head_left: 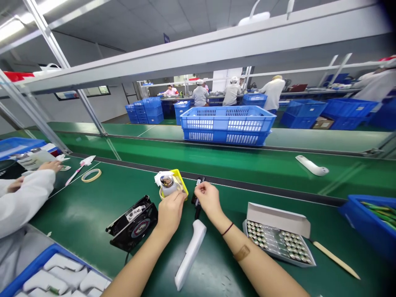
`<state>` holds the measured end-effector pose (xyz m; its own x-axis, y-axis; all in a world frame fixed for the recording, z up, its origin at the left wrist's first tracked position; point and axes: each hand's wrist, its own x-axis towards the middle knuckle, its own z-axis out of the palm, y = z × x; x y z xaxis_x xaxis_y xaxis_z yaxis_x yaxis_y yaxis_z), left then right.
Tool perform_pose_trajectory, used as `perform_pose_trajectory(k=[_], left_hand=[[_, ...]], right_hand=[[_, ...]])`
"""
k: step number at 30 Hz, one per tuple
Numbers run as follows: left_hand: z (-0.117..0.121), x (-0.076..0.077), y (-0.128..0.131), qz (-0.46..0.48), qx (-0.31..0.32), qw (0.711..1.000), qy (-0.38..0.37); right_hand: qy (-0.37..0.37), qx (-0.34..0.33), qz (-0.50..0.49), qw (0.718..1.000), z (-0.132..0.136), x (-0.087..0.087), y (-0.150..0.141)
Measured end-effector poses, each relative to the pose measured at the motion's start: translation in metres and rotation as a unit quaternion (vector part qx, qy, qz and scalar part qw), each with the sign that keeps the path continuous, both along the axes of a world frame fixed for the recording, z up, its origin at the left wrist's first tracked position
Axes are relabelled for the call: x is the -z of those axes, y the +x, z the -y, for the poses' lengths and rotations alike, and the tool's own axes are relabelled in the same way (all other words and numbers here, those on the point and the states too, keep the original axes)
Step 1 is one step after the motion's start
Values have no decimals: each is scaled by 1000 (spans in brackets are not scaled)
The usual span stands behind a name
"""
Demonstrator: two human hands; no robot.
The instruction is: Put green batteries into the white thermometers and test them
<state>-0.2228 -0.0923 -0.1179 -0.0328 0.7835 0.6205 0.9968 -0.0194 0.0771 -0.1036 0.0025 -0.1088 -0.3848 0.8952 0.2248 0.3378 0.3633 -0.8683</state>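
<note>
- Left hand [170,212], centre frame: fingertips bunched at the yellow tray [182,181]; can't tell what they grasp.
- Right hand [210,201], just right: thumb and finger pinched beside a black object [197,211], contents unclear.
- Lower centre, the white housing [191,253]: smooth, slim, bent near its top.

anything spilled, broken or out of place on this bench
Nothing looks spilled or visibly broken. Mildly odd: a curved white casing lies alone on the green belt, away from the white handle housing on the workbench; it may well belong there.
</note>
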Motion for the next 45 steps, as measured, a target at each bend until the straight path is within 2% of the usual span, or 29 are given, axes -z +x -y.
perform_pose_trajectory(k=[2,8,11,14,17,19,22,24,27,31,33,35,38,39,41,43,45], left_hand=[[4,3,-1,3,10,1000,5],[5,14,-5,19,29,999,-19],[10,12,-3,59,45,996,-40],[27,0,6,81,46,993,-69],[51,-16,27,96,-22,979,-176],[65,-24,45,120,-59,948,-289],[75,-26,69,124,-64,901,-412],[77,-22,78,111,-70,884,-448],[76,-14,84,106,-71,882,-453],[72,-7,87,102,-53,886,-449],[65,-5,90,92,-48,890,-445],[55,-3,91,76,-46,898,-430],[43,3,85,46,-69,907,-412],[40,6,81,38,-78,910,-406],[36,14,70,24,-97,917,-385],[31,19,59,2,-118,924,-365],[21,16,55,-31,-130,927,-350]], right_hand=[[-29,-13,-12,999,-5,0,9],[-84,-171,36,981,14,-3,40],[-66,-218,84,970,26,-1,47],[-22,-241,130,962,34,0,48],[25,-240,186,953,42,-1,45],[45,-236,222,945,46,-2,43],[54,-226,277,932,49,-4,43],[52,-203,318,924,51,-8,45],[47,-161,381,909,54,-17,51],[49,-126,428,894,57,-43,75],[62,-88,427,898,55,-60,103],[82,-19,410,908,48,-74,144],[144,119,340,922,27,-76,228],[171,174,326,914,20,-70,260],[167,267,346,884,7,-48,324],[132,310,398,853,0,-19,383],[125,331,451,819,-2,10,427]])
